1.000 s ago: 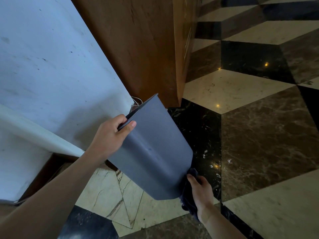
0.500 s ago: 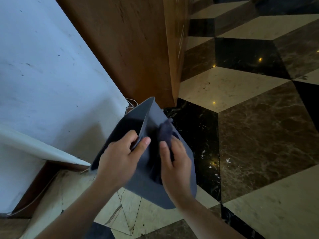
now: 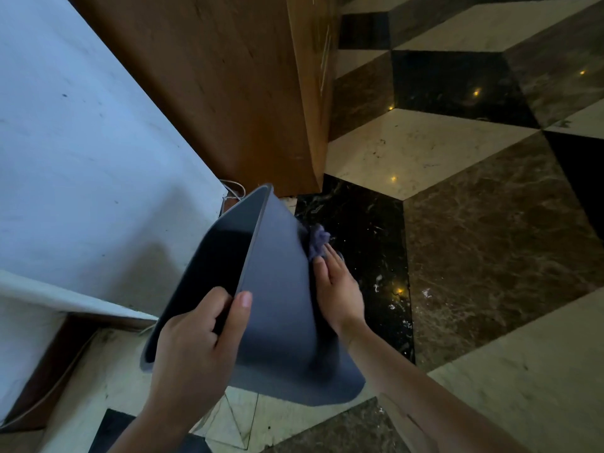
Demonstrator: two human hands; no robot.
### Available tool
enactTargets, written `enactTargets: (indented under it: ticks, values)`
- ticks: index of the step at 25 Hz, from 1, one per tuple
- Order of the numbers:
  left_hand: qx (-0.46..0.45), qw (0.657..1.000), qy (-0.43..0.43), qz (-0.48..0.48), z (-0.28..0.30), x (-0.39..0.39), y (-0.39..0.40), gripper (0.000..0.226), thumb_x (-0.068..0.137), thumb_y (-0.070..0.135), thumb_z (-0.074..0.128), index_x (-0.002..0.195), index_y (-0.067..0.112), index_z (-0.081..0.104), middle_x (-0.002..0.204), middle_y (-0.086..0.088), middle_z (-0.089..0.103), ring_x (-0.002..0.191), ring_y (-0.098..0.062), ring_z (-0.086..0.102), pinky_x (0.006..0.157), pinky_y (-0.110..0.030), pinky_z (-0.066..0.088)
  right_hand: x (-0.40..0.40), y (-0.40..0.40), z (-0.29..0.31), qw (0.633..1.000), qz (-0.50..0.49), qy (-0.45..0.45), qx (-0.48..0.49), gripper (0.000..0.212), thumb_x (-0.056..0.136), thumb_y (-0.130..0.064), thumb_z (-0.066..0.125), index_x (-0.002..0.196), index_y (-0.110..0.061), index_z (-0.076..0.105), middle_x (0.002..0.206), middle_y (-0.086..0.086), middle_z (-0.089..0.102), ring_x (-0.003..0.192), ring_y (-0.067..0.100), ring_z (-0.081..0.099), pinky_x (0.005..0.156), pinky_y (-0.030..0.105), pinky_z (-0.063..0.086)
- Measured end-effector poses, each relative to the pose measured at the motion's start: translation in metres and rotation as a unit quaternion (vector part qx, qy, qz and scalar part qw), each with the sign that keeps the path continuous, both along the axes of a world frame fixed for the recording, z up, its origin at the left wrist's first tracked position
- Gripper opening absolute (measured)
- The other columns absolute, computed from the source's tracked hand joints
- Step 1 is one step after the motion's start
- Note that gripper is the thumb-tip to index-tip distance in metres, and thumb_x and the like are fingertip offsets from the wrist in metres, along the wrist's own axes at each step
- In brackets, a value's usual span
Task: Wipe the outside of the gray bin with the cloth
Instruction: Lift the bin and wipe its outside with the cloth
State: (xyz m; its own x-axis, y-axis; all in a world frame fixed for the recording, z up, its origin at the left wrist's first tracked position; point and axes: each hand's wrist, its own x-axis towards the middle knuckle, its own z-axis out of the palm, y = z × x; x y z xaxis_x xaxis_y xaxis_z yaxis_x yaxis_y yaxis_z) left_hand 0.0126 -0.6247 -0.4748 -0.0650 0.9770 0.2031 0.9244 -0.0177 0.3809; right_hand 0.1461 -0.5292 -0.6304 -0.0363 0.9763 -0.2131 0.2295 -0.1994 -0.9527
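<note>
Marble floor point(image 3: 441, 158), checkered, with wood cabinet point(image 3: 212, 76) at far left. Gray bin point(image 3: 277, 289) held tilted above floor, mouth facing left. Left hand point(image 3: 196, 338) clamped on near rim; right hand point(image 3: 336, 286) presses bunched cloth point(image 3: 317, 240) against right outer wall.

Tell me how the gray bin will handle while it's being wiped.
The gray bin is probably light: the left hand alone holds it tilted by the rim. Its smooth wall may slip or flex slightly under the right hand pressing the cloth.
</note>
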Motion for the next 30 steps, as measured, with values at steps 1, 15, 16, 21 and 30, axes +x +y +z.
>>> enactTargets:
  ticks: [1,15,16,21,30]
  values:
    - [-0.001,1.000,-0.004,0.004,0.000,-0.003,0.000,0.044,0.089,0.051,0.037,0.057,0.024,0.024,0.044,-0.005,0.030,0.045,-0.023,0.041,0.044,-0.032,0.031,0.006,-0.001,-0.018,0.999,-0.016,-0.007,-0.039,0.045,0.105,-0.041,0.036,0.147,-0.032,0.047,0.157,-0.011,0.041,0.146,0.012,0.033,0.116,0.027,0.025]
    - [-0.077,0.996,0.000,-0.039,0.010,-0.050,0.010,0.036,0.091,0.053,0.041,0.074,0.022,0.047,0.054,-0.006,0.048,0.049,-0.014,0.052,0.041,-0.018,0.036,0.050,-0.042,-0.038,0.969,-0.093,-0.116,-0.198,0.048,0.095,-0.056,0.041,0.109,-0.020,0.069,0.098,0.011,0.071,0.090,0.034,0.066,0.085,0.044,0.055]
    - [-0.103,0.993,0.007,-0.054,0.013,-0.052,0.009,0.034,0.088,0.054,0.040,0.076,0.023,0.047,0.053,-0.004,0.047,0.048,-0.012,0.051,0.042,-0.020,0.037,0.054,-0.033,-0.021,0.976,-0.098,-0.103,-0.163,0.047,0.093,-0.060,0.044,0.106,-0.021,0.067,0.096,0.009,0.070,0.089,0.032,0.066,0.084,0.044,0.055]
    - [-0.122,0.978,0.083,-0.148,0.013,-0.058,-0.007,0.020,0.091,0.057,0.027,0.079,0.047,0.038,0.084,0.025,0.049,0.080,0.000,0.049,0.082,-0.025,0.038,0.054,0.025,0.080,0.992,-0.032,0.071,-0.097,0.073,0.081,-0.081,0.045,0.135,-0.032,0.050,0.122,0.000,0.060,0.111,0.022,0.058,0.101,0.045,0.048]
    - [-0.077,0.993,0.046,-0.078,-0.010,-0.100,-0.051,0.020,0.091,0.019,0.058,0.086,0.037,0.051,0.150,0.012,0.020,0.144,-0.017,0.006,0.109,-0.038,0.027,0.069,0.033,0.115,0.983,0.078,0.062,-0.157,0.017,0.090,-0.035,0.071,0.098,-0.021,0.077,0.094,0.007,0.075,0.088,0.024,0.070,0.073,0.033,0.054]
